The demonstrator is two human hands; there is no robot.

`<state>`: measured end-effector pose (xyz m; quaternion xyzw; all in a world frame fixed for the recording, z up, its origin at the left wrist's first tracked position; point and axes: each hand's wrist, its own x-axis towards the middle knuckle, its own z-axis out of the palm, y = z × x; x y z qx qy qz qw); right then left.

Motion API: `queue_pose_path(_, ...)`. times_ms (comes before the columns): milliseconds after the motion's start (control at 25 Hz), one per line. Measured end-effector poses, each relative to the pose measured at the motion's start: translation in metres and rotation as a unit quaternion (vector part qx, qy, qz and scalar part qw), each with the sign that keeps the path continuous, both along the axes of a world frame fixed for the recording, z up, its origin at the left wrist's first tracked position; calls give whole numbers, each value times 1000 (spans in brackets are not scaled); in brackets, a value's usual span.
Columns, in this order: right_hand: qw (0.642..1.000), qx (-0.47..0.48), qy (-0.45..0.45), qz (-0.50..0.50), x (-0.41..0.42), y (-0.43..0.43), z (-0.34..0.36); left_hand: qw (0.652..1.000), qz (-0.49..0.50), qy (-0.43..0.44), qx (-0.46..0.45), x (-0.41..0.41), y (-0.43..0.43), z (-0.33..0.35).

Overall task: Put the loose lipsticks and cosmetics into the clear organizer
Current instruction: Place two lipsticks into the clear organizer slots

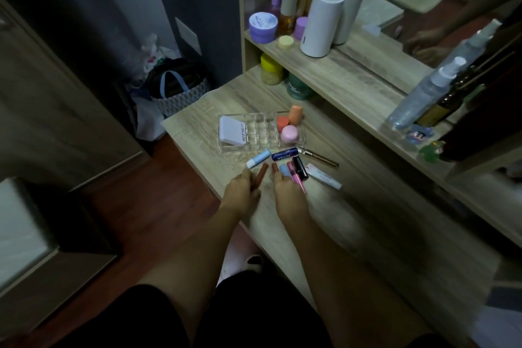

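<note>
The clear organizer (255,133) sits on the wooden dresser top and holds a white compact (233,130), an orange jar (282,122), a pink jar (289,134) and a peach tube (295,115). In front of it lie loose sticks: a pale blue and white lip balm (258,159), a dark blue balm (284,154), a black lipstick (300,168), a pink tube (296,176), a gold wand (319,157) and a white tube (324,179). My left hand (243,192) grips a brown lipstick (261,173). My right hand (288,192) rests on a second brown stick (274,167) and a light blue one (283,170).
A raised shelf (353,79) with a mirror behind it carries jars, bottles, a white cylinder (322,21) and a spray bottle (423,93). A yellow jar (271,69) and a green jar (299,89) stand under the shelf. A bag (178,90) sits on the floor to the left.
</note>
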<state>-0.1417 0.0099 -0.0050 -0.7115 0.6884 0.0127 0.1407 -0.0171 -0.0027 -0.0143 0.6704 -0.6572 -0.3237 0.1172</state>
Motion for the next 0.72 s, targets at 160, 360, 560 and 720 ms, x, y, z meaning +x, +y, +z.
queue_pose_path(160,999,27,-21,-17,4,9,2,997,67,33,33,-1,20,-1)
queue_pose_path(360,985,35,-142,-90,-2,28,3,985,125,115,27,0,37,7)
queue_pose_path(560,945,-62,-293,-128,-19,2,19,979,141,136,-64,7,13,35)
queue_pose_path(720,926,-95,-357,-81,-22,-35,42,971,125,148,-142,6,-28,60)
